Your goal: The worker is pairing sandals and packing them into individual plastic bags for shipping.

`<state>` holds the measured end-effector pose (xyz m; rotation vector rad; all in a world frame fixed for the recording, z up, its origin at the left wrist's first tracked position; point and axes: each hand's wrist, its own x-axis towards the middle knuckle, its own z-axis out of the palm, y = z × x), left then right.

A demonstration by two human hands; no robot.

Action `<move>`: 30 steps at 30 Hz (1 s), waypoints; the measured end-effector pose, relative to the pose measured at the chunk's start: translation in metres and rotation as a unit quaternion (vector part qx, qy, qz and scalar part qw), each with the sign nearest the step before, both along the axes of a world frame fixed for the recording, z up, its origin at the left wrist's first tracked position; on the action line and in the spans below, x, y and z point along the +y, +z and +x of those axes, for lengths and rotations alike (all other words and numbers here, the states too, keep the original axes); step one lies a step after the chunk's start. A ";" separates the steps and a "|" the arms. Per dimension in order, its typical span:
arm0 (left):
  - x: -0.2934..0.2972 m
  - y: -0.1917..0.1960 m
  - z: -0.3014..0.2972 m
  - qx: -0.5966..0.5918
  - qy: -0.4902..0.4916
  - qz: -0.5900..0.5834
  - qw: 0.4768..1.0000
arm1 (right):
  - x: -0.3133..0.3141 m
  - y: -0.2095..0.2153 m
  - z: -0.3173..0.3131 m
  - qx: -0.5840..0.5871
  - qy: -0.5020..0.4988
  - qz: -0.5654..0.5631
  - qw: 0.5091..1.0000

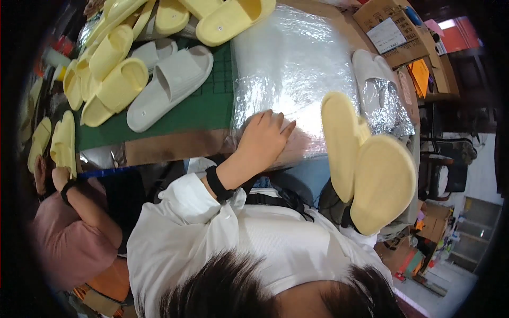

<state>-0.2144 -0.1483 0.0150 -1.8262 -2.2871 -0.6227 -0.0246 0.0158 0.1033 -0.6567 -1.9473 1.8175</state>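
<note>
Nearest the camera, below the silver sheet (297,69), a white sleeve led up past a black wrist strap (218,184) to the left hand (263,139), which lay flat with its fingers spread a little on the sheet's near edge, pressing rather than gripping. To the right of that edge a pair of pale yellow slippers (366,164) stood soles outward, one against the other; they were presumably held from behind by the right hand, which was hidden, so its grip could not be told. The slippers looked like thick moulded foam, smooth and rounded, light and springy by the look of them, and best taken by the sole edge or the broad strap. The silver sheet was a crinkled, glossy film spread over the desk (175,146); it looked thin, slippery and easy to crease or tear, so a flat palm or a pinch at the rim would suit it. At the sheet's right side lay a white slipper (371,66) with a wad of the same film (389,106) tucked in it. Left of the sheet, a green gridded mat (212,100) carried a ribbed white slipper (169,85) and a heap of yellow slippers (114,74). Beyond the sheet's far right corner stood a cardboard box (389,26). Well left of the sheet, another person's pink sleeve (69,238) showed.
</note>
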 end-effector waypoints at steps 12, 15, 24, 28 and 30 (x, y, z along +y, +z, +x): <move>0.001 0.017 -0.022 -0.531 -0.043 0.028 0.846 | -0.031 0.022 0.066 -0.049 0.056 -0.348 0.935; 0.000 0.017 -0.024 -0.455 -0.056 0.014 0.888 | -0.032 0.026 0.061 -0.059 0.096 -0.424 0.899; 0.000 0.037 -0.014 -0.408 -0.063 0.075 0.908 | -0.017 0.021 0.036 -0.166 0.156 0.212 0.950; 0.000 0.045 0.002 -0.249 -0.052 0.078 0.964 | -0.029 0.015 0.019 -0.209 0.108 0.254 0.938; -0.002 0.051 0.007 -0.345 -0.057 0.111 0.930 | -0.033 0.011 0.013 -0.158 0.079 0.265 0.948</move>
